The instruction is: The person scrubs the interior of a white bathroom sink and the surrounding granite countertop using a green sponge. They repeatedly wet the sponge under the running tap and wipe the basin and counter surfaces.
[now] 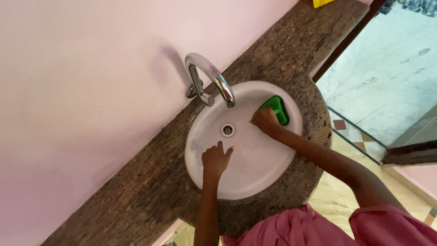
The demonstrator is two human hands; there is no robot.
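Pink wall [91, 91] backs a speckled brown stone bench [150, 182] carrying a round white basin [255, 177]. Basin contents: a drain [227, 130] near centre and a green scrubbing brush [276, 109] against the far right wall. Right hand [266, 120] has its grip closed on the brush. Left hand [216, 159] rests on the basin floor, fingers loosely spread, holding nothing. Chrome tap [211, 79] arches over the rim, spout above the drain. Yellow object [322, 2] sits at the bench's far end.
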